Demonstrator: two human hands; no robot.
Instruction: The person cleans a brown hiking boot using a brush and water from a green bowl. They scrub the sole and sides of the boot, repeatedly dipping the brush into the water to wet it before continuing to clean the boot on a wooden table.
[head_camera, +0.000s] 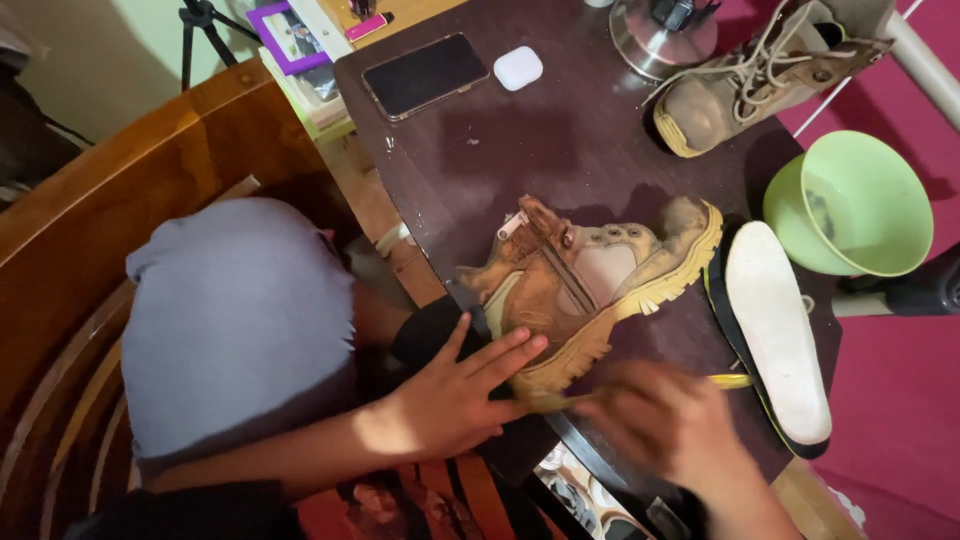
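The left hand lies flat with fingers spread, pressing on the heel end of a tan boot that lies on its side on the dark table. The right hand, blurred, sits at the boot's yellow sole near the heel; it seems loosely curled, though whether it grips anything cannot be told. Just right of the boot lies a white insole, with a green bowl beyond it. Farther off stand a second boot, a phone and a white earbud case.
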